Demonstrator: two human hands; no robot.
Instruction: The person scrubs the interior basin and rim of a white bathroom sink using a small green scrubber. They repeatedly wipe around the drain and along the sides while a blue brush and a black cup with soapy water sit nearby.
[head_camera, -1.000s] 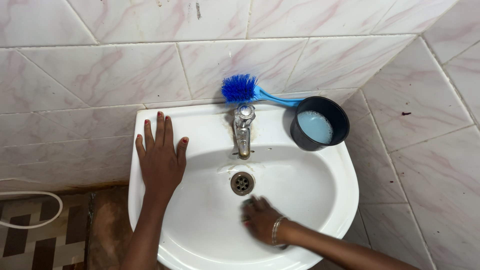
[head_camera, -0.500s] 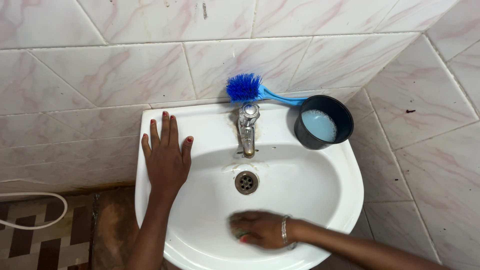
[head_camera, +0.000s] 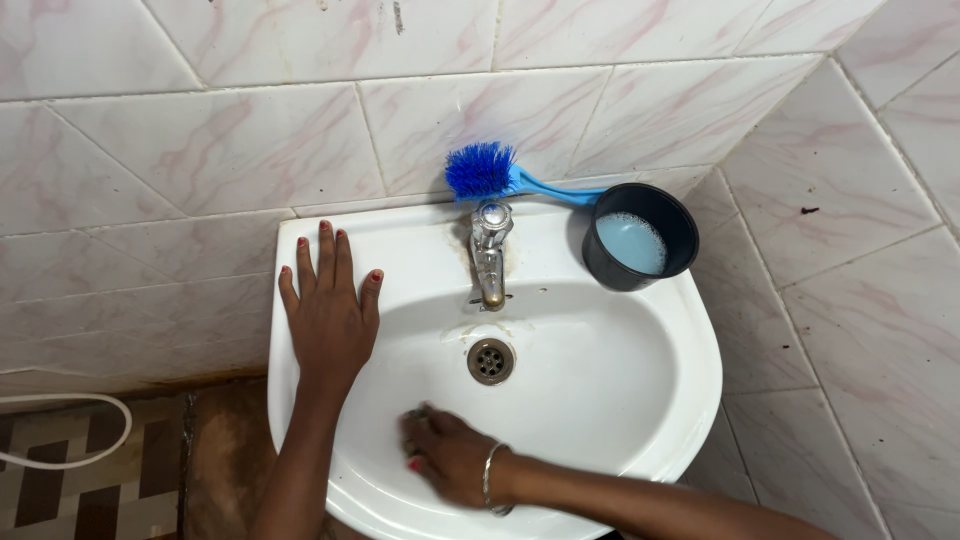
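Left grip (head_camera: 330, 315): fingers spread flat, palm down, pressed on the left rim of the sink (head_camera: 650, 440), beside the tap. It holds nothing.

Right grip (head_camera: 450, 455): fingers curled down against the inner wall of the basin, at the near left side, below and left of the drain (head_camera: 490, 361). Something small and dark shows under the fingertips; what it is cannot be told, nor whether the fingers pinch it or only press on it. A metal bangle (head_camera: 488, 478) sits on the wrist.

Sink: white, wall-mounted, set against pink-veined white tiles (head_camera: 250, 140). The basin holds no standing water that can be made out. Brownish staining marks the rim around the tap base.

Tap (head_camera: 489, 255): metal, upright at the middle of the back rim, spout pointing into the basin above the drain.

Pot (head_camera: 638, 238): black, round, upright on the right back corner of the rim, near the tap. It contains a pale blue, cloudy liquid.

Brush (head_camera: 480, 170): blue bristles and blue handle, lying along the back rim behind the tap; the handle end reaches the pot.

Cord (head_camera: 70, 430): white, looped on the floor at the left, well apart from the sink.
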